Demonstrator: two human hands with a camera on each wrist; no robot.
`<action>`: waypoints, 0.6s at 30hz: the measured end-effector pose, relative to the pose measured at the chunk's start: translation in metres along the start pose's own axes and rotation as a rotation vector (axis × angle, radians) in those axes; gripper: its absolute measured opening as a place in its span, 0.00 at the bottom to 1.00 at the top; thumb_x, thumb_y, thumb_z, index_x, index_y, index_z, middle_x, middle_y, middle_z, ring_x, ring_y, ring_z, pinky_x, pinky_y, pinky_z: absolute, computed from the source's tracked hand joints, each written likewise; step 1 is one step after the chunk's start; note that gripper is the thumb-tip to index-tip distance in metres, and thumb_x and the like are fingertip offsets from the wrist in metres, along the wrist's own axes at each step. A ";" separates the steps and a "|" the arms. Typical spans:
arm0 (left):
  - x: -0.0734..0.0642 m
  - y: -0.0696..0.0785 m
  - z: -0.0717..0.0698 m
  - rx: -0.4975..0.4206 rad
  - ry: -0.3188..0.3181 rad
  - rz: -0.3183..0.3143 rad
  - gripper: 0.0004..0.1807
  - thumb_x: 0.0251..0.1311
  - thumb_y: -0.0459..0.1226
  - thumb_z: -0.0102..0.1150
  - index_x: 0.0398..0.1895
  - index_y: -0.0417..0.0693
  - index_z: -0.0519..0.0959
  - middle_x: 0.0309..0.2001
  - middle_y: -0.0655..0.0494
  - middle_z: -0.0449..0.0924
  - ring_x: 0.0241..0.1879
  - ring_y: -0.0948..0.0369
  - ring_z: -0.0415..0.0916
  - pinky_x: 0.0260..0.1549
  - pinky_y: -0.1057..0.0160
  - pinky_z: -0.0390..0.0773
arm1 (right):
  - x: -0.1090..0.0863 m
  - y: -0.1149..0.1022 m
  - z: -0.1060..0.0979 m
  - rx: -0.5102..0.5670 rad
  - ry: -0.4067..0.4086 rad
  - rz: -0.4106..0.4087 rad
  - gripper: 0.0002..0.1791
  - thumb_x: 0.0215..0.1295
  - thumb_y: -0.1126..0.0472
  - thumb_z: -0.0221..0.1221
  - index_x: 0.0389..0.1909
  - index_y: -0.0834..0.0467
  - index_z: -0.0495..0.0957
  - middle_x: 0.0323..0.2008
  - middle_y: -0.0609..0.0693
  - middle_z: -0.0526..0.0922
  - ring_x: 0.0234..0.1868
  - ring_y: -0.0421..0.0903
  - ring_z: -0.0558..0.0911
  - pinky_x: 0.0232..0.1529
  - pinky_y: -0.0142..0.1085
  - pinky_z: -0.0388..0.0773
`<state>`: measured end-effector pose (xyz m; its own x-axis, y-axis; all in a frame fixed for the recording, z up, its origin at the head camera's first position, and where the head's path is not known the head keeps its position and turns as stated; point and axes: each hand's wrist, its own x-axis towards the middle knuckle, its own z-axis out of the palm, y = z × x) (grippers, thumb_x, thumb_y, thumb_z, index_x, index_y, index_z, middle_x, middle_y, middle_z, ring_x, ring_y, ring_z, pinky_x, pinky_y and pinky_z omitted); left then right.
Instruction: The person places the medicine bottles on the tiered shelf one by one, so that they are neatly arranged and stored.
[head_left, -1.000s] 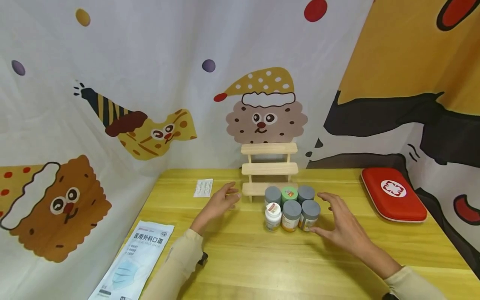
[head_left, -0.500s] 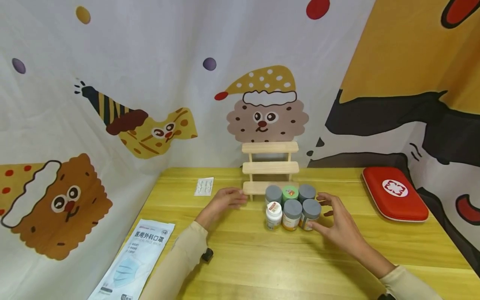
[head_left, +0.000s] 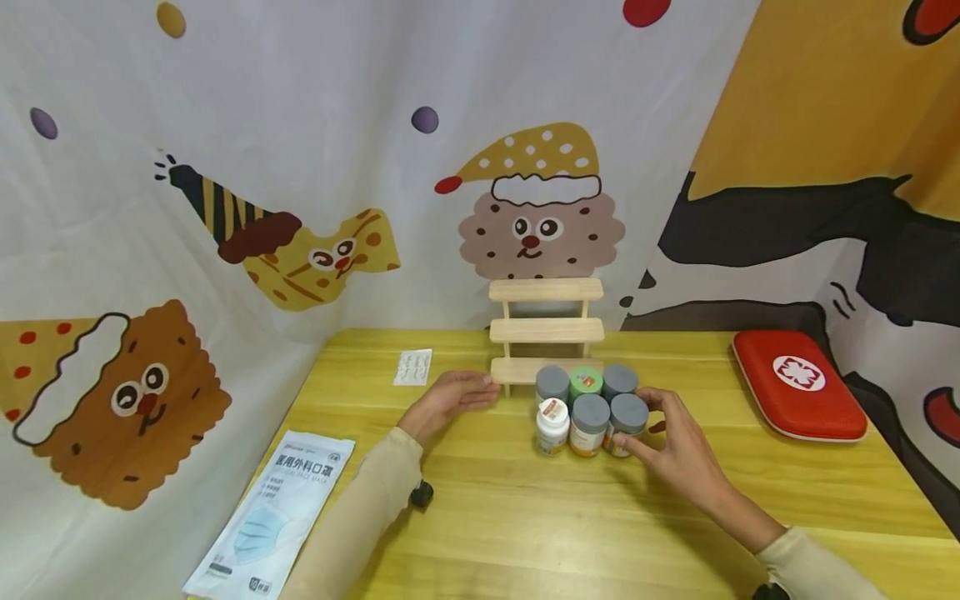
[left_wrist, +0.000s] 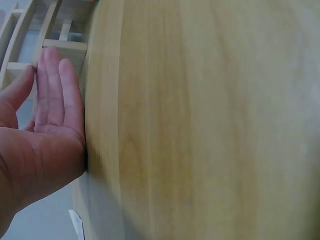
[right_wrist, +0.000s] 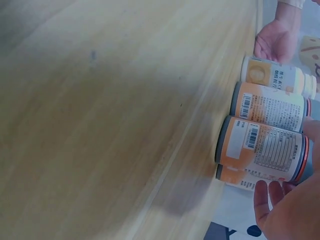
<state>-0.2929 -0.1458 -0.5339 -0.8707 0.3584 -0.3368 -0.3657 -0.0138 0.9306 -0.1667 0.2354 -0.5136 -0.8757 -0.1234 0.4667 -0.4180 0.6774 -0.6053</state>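
Right-hand side: the front-right bottle (head_left: 628,410) is being flanked by the right hand (head_left: 678,457), the nearer of the two. The bottle is standing upright on the tabletop (head_left: 517,533), long axis vertical, just left of the palm. The thumb is being held at its near side, the fingers curving at its right and far side, thumb and fingers apart. Whether a grip is being applied cannot be told.

Left-hand side: the fingers of the left hand (head_left: 447,402) are being held nearly straight and together, thumb apart, with nothing being gripped; the tips are pointing at the left end of the wooden rack's (head_left: 547,330) lowest step. Contact cannot be confirmed.

Count: six bottles are being recorded, in two rows of three. Front row: one white bottle (head_left: 552,432), the front-middle bottle (head_left: 590,414), the front-right bottle. Rear row: the rear-left bottle (head_left: 552,380), one green-lidded bottle (head_left: 586,381), the rear-right bottle (head_left: 620,380). Lids: four grey, one green, one white. Also being noted: one three-step rack, one red case (head_left: 799,387), one mask packet (head_left: 270,512), one small white sheet (head_left: 412,367).
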 end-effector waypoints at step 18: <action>0.002 -0.001 0.000 -0.019 0.008 -0.013 0.21 0.79 0.36 0.57 0.67 0.31 0.76 0.60 0.39 0.86 0.60 0.49 0.87 0.64 0.52 0.87 | 0.006 -0.006 -0.007 0.073 -0.024 0.122 0.32 0.59 0.60 0.79 0.60 0.61 0.75 0.52 0.53 0.84 0.50 0.26 0.74 0.41 0.28 0.85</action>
<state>-0.2944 -0.1446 -0.5355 -0.8683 0.3511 -0.3504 -0.3833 -0.0266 0.9232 -0.1682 0.2359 -0.5027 -0.9261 -0.0612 0.3724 -0.3243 0.6338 -0.7023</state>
